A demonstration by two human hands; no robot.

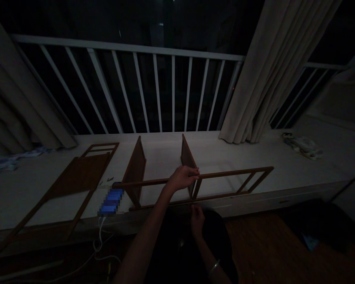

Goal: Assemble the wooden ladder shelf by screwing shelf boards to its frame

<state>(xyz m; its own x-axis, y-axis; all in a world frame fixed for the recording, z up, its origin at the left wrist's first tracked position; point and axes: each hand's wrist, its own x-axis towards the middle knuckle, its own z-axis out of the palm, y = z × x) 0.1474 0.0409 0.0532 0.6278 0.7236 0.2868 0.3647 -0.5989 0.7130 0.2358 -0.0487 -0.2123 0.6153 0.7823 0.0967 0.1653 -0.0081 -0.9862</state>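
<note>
A brown wooden frame (233, 172) lies on its side along the front of the white ledge, with two boards standing up from it. One is the left board (136, 163), the other the middle board (188, 154). My left hand (182, 177) is closed around the upper rail, right where the middle board meets it. Just below the lower rail, my right hand (197, 219) has its fingers curled together near the middle crosspiece. Whatever those fingers may hold is too dark and small to make out. A bracelet (214, 266) circles my right wrist.
A second wooden frame with a panel (81, 173) lies left on the ledge (162, 152). Beside it are a phone (111, 201) with a white cable (99, 240) and small dark pieces (109, 179). Behind stand a white railing (173, 92) and curtains (263, 71); cloth (303, 146) lies right.
</note>
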